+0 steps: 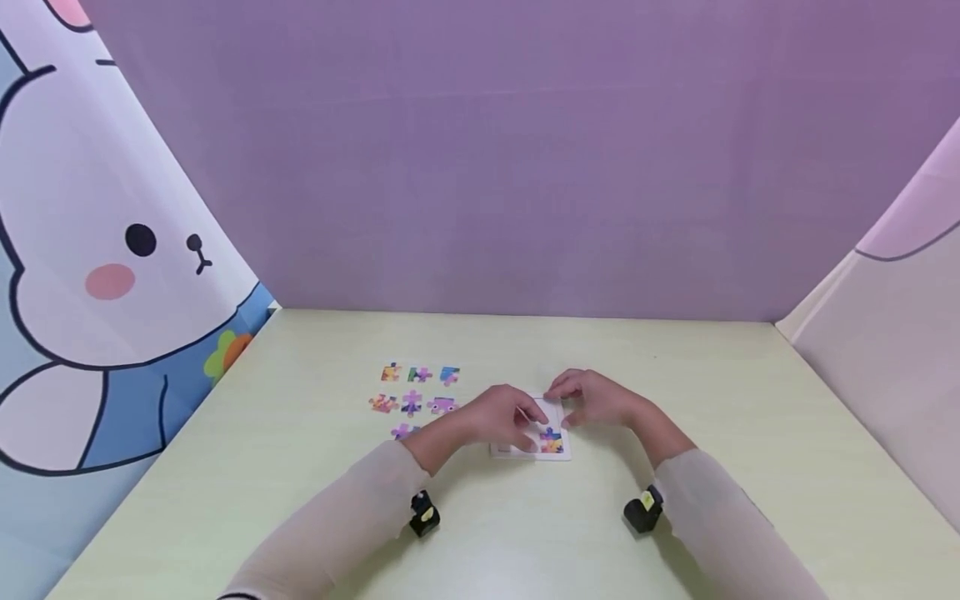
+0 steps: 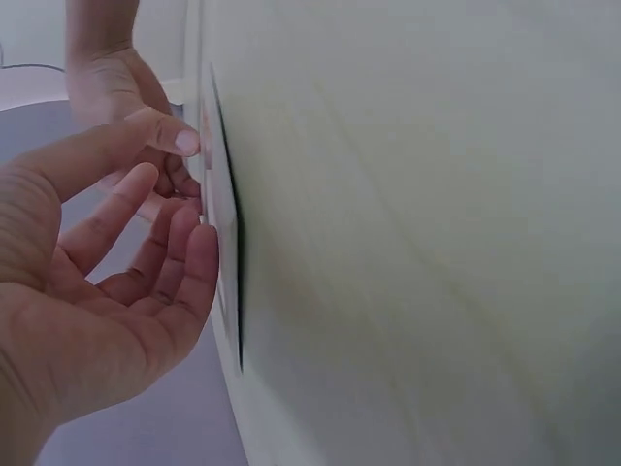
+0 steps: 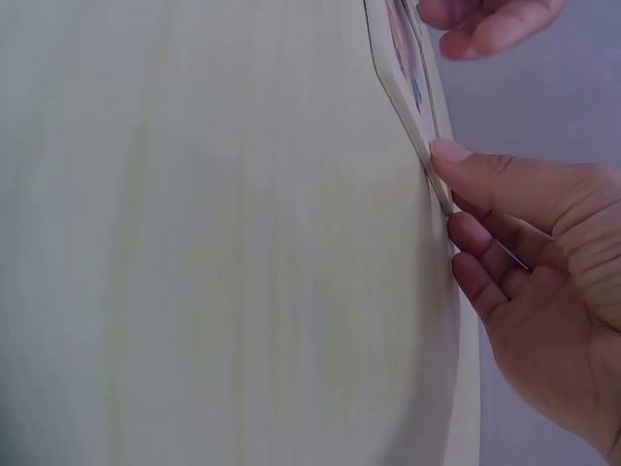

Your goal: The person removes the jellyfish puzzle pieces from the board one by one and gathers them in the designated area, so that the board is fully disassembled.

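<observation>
The flat white cardboard puzzle tray (image 1: 558, 454) in the middle of the pale green table (image 1: 712, 467) looks light and bendy, so the left hand (image 1: 504, 419) at nine o'clock and right hand (image 1: 596, 398) at two o'clock touch its thin edges with loosely spread fingertips.

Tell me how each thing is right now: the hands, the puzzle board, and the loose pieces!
left hand: over the board's left side, fingers loosely bent, fingertips at the board.
right hand: at the board's far right edge, thumb against that edge.
puzzle board: flat on the table, mostly unfilled, coloured pieces set in its near right corner.
loose pieces: lying flat in rows left of the board, apart from each other.
table: flat, pale green.
</observation>
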The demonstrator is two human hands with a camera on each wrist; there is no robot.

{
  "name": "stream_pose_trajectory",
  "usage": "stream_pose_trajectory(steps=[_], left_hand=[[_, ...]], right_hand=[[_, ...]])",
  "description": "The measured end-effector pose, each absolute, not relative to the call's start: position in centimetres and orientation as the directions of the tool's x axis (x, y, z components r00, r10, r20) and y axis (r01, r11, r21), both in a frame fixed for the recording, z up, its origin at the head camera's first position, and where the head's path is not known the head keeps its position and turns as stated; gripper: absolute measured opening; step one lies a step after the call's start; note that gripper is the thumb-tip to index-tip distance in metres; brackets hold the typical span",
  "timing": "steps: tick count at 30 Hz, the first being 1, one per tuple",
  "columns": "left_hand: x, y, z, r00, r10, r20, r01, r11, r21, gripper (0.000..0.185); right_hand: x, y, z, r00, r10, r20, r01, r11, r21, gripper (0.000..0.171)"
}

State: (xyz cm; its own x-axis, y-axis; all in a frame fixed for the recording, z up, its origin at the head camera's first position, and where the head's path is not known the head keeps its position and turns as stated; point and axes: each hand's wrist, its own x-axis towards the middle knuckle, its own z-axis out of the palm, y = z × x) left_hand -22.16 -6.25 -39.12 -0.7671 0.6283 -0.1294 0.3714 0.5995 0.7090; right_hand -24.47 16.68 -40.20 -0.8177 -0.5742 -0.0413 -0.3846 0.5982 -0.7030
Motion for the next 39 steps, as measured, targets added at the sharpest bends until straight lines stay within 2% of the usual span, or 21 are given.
stream_pose_trajectory(steps=[5, 12, 16, 25, 32, 34, 39], left_hand=[[-22.8, -5.2, -39.8, -0.742, 0.657, -0.131, 0.426, 0.613, 0.665, 0.036], [-23.3, -4.5, -40.1, -0.678, 0.726, -0.118, 0.548, 0.606, 0.577, 0.043], [-23.3, -4.4, -39.9, -0.664, 0.736, -0.135, 0.57, 0.614, 0.546, 0.048], [-23.3, -4.3, -39.7, -0.657, 0.739, -0.147, 0.565, 0.612, 0.553, 0.034], [-23.1, -4.1, -39.7, -0.657, 0.739, -0.146, 0.552, 0.605, 0.573, 0.023], [-23.1, -4.0, -39.6, -0.66, 0.738, -0.14, 0.555, 0.605, 0.571, 0.026], [-22.9, -3.8, -39.5, -0.691, 0.707, -0.15, 0.54, 0.643, 0.543, 0.051]], right_hand=[[-24.6, 16.8, -40.4, -0.823, -0.566, -0.047, -0.381, 0.612, -0.693, 0.047], [-24.6, 17.1, -40.8, -0.813, -0.582, -0.036, -0.392, 0.591, -0.705, 0.05], [-24.6, 17.2, -40.8, -0.816, -0.576, -0.043, -0.376, 0.585, -0.718, 0.051], [-24.8, 17.2, -40.9, -0.813, -0.579, -0.052, -0.363, 0.576, -0.733, 0.052], [-25.0, 17.3, -41.1, -0.794, -0.607, -0.027, -0.4, 0.556, -0.729, 0.053], [-25.0, 17.4, -41.1, -0.795, -0.605, -0.034, -0.392, 0.558, -0.732, 0.053], [-24.9, 17.4, -41.0, -0.803, -0.593, -0.06, -0.366, 0.57, -0.736, 0.052]])
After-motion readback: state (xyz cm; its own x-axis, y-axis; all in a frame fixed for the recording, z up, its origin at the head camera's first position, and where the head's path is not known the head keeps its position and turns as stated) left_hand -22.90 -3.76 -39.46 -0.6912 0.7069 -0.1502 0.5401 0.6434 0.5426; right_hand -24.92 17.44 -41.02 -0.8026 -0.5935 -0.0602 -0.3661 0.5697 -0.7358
